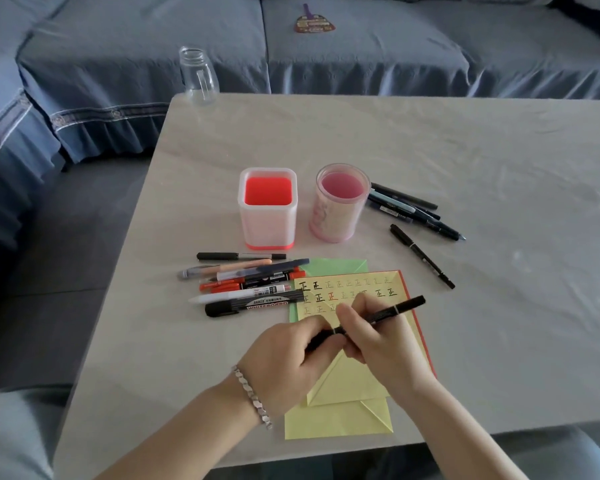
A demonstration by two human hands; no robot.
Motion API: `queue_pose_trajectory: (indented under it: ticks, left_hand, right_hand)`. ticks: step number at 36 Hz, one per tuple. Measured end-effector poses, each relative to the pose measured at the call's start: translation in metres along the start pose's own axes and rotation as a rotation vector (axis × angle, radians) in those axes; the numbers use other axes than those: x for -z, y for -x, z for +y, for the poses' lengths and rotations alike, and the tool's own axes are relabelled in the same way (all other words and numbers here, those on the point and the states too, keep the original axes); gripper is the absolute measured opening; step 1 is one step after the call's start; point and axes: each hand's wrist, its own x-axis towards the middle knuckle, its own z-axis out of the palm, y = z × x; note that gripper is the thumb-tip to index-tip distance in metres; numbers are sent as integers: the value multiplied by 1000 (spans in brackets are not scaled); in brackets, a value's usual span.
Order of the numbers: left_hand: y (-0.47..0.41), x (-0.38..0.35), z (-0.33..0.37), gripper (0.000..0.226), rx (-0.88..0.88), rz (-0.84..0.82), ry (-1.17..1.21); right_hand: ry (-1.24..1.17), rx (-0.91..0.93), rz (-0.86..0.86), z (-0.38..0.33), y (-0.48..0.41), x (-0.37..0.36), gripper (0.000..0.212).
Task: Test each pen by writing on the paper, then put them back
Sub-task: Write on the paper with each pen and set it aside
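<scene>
Black pen held across both hands above the yellow paper, lying slantwise with its far end pointing up and to the right. Left hand: fingers curled closed around the pen's near end; a metal bracelet circles the wrist. Right hand: thumb and fingers pinched closed on the middle of the barrel. Whether the cap is on or coming off cannot be told. Yellow paper: lies on the grey table over a green sheet and a red sheet, whose edges show beyond it; rows of one repeated written mark fill its upper part, some black, one red, several faint. Group of pens: lies side by side just left of the paper, including a thick black whiteboard marker nearest the person. Square holder with red inside and round pink holder: stand upright beyond the paper, side by side and apart, neither with a pen in it. Second group of dark pens: lies just right of the round holder; a single thin black pen lies apart, nearer the paper. Clear glass bottle: stands at the table's far left corner, before a blue-covered sofa
</scene>
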Motion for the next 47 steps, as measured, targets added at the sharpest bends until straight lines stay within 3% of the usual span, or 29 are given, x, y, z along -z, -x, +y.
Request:
queue_pose_trajectory:
  ticks: [4,9,14,17,21,25,29,35,41,47]
  left_hand:
    - [4,0,-5,42,32,0,123]
    - [8,-1,-5,31,71,-56,243]
    - [8,0,-6,55,181,-144,162]
    - [7,4,-8,55,267,-207,46]
    - [11,9,-18,69,181,-182,-342]
    - [13,-3,-48,67,53,28,-427]
    - [14,-14,-57,79,94,-13,-429]
    - [11,-24,-61,71,80,-33,-530]
    - [10,-31,-72,83,45,19,-453]
    - [10,-34,-82,65,-16,106,-388]
  right_hand:
    - [-26,77,-86,3,-2,-2,35]
    - [-65,185,-168,11,0,0,27]
    - [-66,225,-181,14,4,4,23]
    - [-38,257,-211,15,6,5,20]
    - [-60,244,-45,21,4,14,23]
    - [-8,173,134,30,-6,25,14]
    - [-39,67,211,37,-16,24,27]
    - [59,92,306,40,-30,6,18]
    - [75,74,448,48,-46,-15,37]
    - [201,134,550,66,-50,-24,45]
